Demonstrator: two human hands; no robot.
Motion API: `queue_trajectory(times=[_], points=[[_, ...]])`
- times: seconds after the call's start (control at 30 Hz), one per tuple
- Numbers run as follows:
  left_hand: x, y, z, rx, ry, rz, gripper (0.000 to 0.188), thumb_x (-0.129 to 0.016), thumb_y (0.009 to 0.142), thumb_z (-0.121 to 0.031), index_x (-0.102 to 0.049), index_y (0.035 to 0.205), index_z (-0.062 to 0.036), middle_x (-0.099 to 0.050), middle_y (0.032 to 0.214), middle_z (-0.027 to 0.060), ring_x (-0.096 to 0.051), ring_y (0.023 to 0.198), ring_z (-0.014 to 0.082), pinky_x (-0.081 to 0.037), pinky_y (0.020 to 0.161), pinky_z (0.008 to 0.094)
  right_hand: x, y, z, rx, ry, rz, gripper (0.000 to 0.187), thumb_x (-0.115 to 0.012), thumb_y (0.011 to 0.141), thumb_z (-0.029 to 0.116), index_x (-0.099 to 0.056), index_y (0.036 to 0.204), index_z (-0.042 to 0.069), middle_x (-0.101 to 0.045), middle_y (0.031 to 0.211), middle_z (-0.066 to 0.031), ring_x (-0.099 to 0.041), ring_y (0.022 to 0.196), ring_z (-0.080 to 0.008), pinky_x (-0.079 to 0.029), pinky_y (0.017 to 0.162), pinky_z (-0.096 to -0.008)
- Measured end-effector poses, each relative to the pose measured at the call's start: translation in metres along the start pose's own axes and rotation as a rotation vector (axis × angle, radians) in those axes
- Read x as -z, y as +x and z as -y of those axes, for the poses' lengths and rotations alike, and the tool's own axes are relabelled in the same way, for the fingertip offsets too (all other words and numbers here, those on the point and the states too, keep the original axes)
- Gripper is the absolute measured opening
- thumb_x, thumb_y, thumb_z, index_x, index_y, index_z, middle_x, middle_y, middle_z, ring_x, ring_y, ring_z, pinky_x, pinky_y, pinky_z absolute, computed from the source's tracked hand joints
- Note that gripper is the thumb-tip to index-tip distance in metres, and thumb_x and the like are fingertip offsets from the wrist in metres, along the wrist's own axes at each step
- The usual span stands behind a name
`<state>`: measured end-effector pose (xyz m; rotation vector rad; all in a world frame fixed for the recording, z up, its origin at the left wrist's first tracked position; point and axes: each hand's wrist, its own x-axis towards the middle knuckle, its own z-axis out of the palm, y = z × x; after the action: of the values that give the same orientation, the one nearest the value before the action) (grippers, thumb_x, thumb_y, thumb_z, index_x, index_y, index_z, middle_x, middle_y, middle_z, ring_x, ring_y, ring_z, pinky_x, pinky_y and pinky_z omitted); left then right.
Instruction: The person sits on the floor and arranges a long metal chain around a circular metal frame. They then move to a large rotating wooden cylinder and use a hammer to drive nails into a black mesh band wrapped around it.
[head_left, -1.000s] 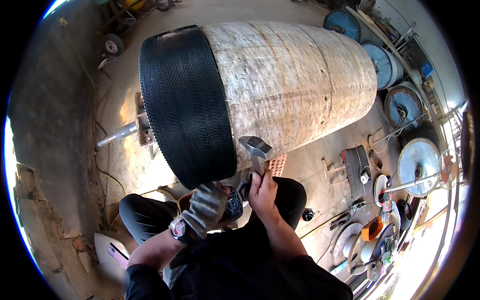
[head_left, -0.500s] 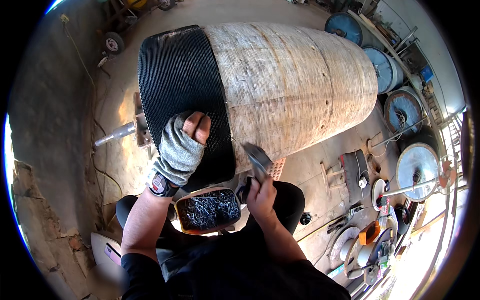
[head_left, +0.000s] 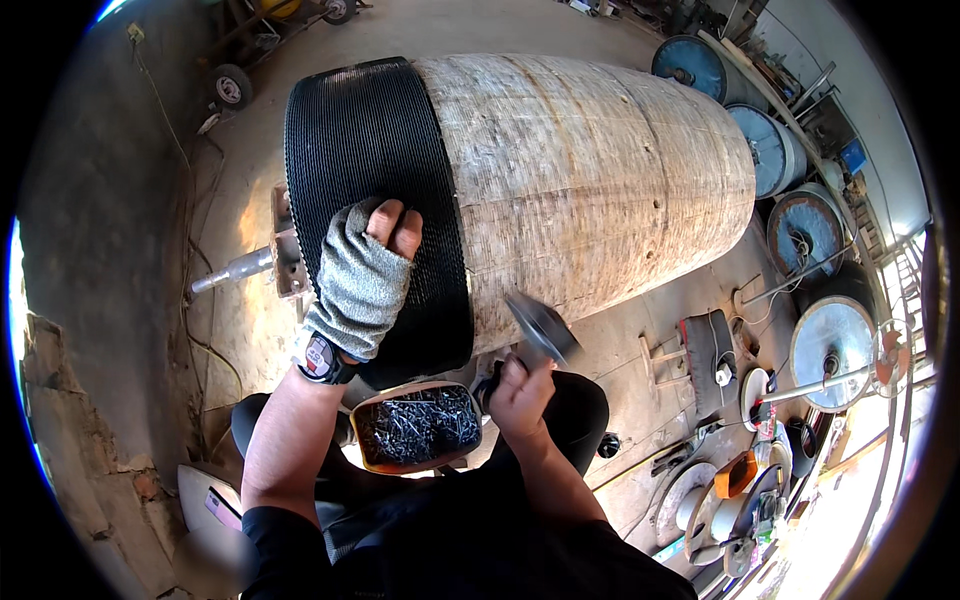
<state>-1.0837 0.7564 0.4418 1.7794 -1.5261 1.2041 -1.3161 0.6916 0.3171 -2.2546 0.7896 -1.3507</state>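
Observation:
A large, pale, weathered wooden drum (head_left: 590, 170) lies on its side in front of me. Black ribbed strip (head_left: 365, 120) is wound round its left end in close rows. My left hand (head_left: 365, 265), in a grey glove with bare fingertips, rests on that strip with the fingers closed. What it pinches, if anything, is too small to make out. My right hand (head_left: 522, 398) grips a hammer (head_left: 543, 328), its metal head raised just off the drum's near side. Between my knees stands a tub (head_left: 388, 467) full of loose nails (head_left: 420, 424).
A metal shaft (head_left: 232, 270) sticks out from the drum's left end. Several round metal-ended drums (head_left: 832, 350) line the right side. Cable reels (head_left: 686, 505) and an orange container (head_left: 737, 474) sit at lower right. A small wheel (head_left: 230, 88) stands by the left wall.
The hammer has swung a little right and away from the drum, its head turning. My left hand stays on the black strip, and the whole view has shifted slightly.

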Motion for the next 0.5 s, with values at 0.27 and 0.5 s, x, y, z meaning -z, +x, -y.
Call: queue_trajectory(times=[0.27, 0.5], points=[[-0.001, -0.001, -0.005, 0.080, -0.016, -0.011, 0.041, -0.069, 0.071, 0.000, -0.063, 0.110, -0.0111, -0.062, 0.107, 0.0110, -0.063, 0.092, 0.0321, -0.054, 0.075, 0.0444, 0.008, 0.001, 0.001, -0.111, 0.213, 0.060, 0.016, -0.052, 0.097, 0.020, -0.054, 0.104, 0.006, -0.054, 0.082, -0.0030, -0.054, 0.076, -0.0159, -0.047, 0.068, -0.0292], [0.002, 0.000, 0.000, 0.060, 0.005, 0.002, 0.050, -0.067, 0.069, 0.001, -0.061, 0.117, -0.0123, -0.062, 0.107, 0.0125, -0.063, 0.090, 0.0322, -0.054, 0.074, 0.0447, 0.022, 0.014, 0.020, -0.031, 0.349, 0.042, 0.013, -0.047, 0.099, 0.013, -0.054, 0.102, 0.002, -0.056, 0.087, -0.0133, -0.058, 0.072, -0.0268, -0.049, 0.062, -0.0349]])
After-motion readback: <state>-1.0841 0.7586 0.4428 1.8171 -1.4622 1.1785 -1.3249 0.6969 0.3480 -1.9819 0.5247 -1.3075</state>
